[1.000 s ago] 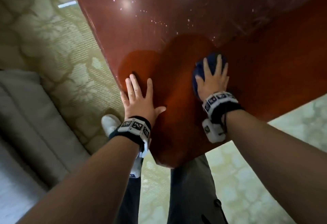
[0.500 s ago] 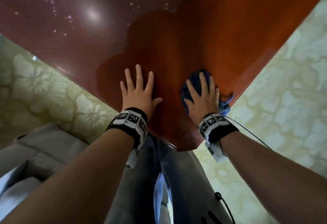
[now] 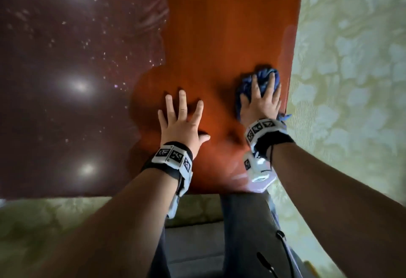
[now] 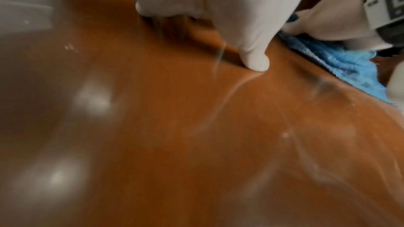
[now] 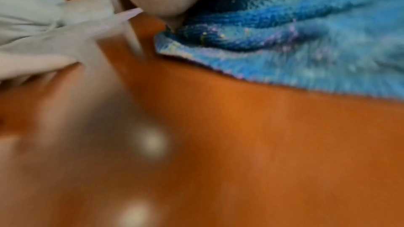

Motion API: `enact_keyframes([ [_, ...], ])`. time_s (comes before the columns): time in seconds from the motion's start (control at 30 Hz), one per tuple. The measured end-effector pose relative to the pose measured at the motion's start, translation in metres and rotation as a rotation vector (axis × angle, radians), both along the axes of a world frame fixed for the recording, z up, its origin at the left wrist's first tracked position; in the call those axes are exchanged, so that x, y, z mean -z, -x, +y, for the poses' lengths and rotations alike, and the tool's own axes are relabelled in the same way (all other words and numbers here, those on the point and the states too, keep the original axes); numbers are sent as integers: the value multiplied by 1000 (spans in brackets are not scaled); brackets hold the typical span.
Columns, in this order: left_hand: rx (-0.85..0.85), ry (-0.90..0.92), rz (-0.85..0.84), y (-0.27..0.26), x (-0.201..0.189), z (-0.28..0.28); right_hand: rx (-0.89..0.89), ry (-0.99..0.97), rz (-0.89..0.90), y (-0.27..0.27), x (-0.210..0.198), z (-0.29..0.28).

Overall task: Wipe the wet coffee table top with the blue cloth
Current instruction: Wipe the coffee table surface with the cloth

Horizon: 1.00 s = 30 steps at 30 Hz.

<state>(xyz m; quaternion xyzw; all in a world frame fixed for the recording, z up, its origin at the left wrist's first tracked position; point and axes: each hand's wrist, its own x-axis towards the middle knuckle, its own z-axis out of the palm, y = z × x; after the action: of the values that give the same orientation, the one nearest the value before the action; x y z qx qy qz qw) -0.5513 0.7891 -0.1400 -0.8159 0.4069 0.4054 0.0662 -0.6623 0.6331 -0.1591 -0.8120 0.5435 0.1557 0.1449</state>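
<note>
The glossy reddish-brown coffee table top (image 3: 219, 25) fills the upper half of the head view, speckled with water drops (image 3: 92, 42) on its left part. My right hand (image 3: 261, 99) presses flat, fingers straight, on the bunched blue cloth (image 3: 265, 75) close to the table's right edge. The blue cloth (image 5: 306, 54) shows up close under the palm in the right wrist view, and the cloth (image 4: 341, 65) appears beside the right hand in the left wrist view. My left hand (image 3: 182, 121) lies flat on the bare table with fingers spread, its thumb (image 4: 253, 58) touching the surface.
Pale patterned carpet (image 3: 351, 80) borders the table on the right and at the near edge. My legs in dark trousers (image 3: 241, 233) stand at the table's near edge, above a grey cushion (image 3: 193, 244). Ceiling-light reflections (image 3: 79, 85) glare on the left of the top.
The view has swung so the table's right edge now runs straight up. My right hand has slid the cloth away from me along that edge. The left hand stays flat on the table.
</note>
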Motion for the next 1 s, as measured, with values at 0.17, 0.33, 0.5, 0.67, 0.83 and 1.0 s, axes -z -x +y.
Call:
enact_keyframes([
  [0.17,185,21,6,-22,-1,13,281,-52,-10,31,-10,134],
  [0.33,208,70,-11,-28,-1,21,391,-123,-9,43,-10,149],
  [0.5,233,85,-65,-28,0,23,541,-93,-51,41,-5,122],
  [0.67,239,81,-82,-29,1,23,611,-50,-127,25,0,139],
  [0.83,249,72,-102,-31,3,23,574,-9,-166,23,1,150],
  [1.0,337,85,-116,-40,3,26,563,-38,-153,2,-2,191],
])
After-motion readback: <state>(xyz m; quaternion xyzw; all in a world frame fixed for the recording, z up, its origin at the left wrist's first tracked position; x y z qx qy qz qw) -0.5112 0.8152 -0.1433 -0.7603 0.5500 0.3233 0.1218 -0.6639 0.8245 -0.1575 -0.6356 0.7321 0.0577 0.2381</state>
